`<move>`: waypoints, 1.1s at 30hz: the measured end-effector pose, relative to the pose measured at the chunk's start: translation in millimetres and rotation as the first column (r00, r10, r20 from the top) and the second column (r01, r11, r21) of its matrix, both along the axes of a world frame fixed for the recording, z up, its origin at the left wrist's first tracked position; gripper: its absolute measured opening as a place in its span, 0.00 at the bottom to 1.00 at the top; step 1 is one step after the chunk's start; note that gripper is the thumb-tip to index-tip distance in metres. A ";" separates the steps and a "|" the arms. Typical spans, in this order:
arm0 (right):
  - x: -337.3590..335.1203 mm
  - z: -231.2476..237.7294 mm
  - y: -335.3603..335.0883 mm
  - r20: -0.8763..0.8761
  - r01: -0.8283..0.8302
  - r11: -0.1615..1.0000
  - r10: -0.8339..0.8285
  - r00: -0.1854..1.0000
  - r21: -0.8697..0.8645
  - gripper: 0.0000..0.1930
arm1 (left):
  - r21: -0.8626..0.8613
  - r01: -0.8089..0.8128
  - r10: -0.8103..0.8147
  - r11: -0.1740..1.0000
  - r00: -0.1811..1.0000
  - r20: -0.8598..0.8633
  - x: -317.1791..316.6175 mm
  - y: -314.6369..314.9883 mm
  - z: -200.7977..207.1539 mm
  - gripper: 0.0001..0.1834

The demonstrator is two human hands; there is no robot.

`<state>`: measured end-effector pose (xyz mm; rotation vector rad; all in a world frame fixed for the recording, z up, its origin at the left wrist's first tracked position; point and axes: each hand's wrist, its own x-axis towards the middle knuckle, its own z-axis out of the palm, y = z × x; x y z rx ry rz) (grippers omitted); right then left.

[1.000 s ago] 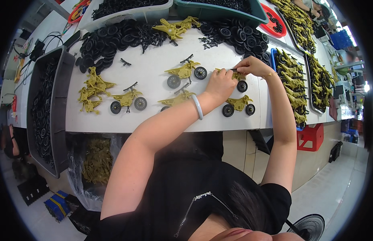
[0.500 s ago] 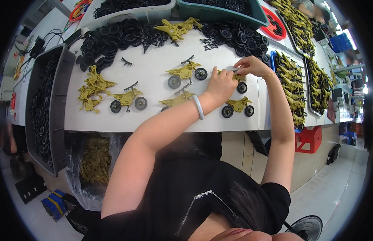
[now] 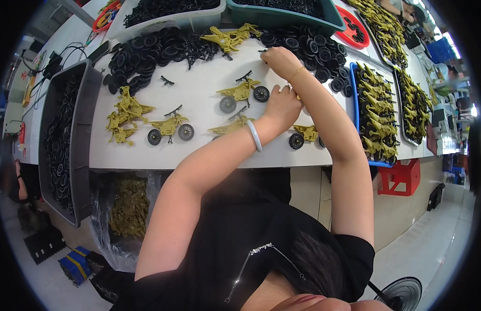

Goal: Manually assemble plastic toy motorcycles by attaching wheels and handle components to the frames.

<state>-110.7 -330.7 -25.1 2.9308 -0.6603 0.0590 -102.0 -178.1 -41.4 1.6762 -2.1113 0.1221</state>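
My left hand (image 3: 283, 108), with a pale bangle at its wrist, is closed around a yellow toy motorcycle (image 3: 298, 97). Only a sliver of that toy shows, since my right forearm crosses in front. My right hand (image 3: 283, 61) is up by the wheel pile, fingers bent together over small black parts (image 3: 262, 51); what they grip is hidden. Left of my hands lies a toy motorcycle (image 3: 242, 91) with wheels and handlebar. Another (image 3: 168, 127) lies farther left, and one (image 3: 304, 132) sits partly under my right forearm. A yellow body (image 3: 231, 126) is half covered by my left arm.
Black wheels (image 3: 142, 54) are heaped at the back, with more wheels (image 3: 313, 49) at right. Yellow bodies (image 3: 125, 116) lie at left. A grey bin (image 3: 85, 135) of wheels flanks the table; a blue tray (image 3: 356, 103) of toy motorcycles stands at right. A loose handlebar (image 3: 166, 81) lies alone.
My right hand has left the toy motorcycle at my left hand and moved up and left to the small black parts. My left hand has shifted slightly left.
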 end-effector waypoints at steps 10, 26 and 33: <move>-48.8 43.7 19.3 0.593 0.104 0.888 -0.382 0.709 0.448 0.09 | 0.033 0.004 -0.004 0.999 1.000 0.002 3.2 -7.0 4.6 0.05; -147.6 5.6 111.9 0.456 0.397 0.799 -0.589 0.667 0.451 0.06 | 0.078 0.034 -0.029 0.996 0.997 -0.066 -1.7 -29.1 5.3 0.03; -140.2 2.4 112.7 0.334 0.503 0.808 -0.586 0.738 0.307 0.05 | 0.230 0.049 -0.029 0.972 0.996 -0.087 -3.0 -25.4 16.9 0.07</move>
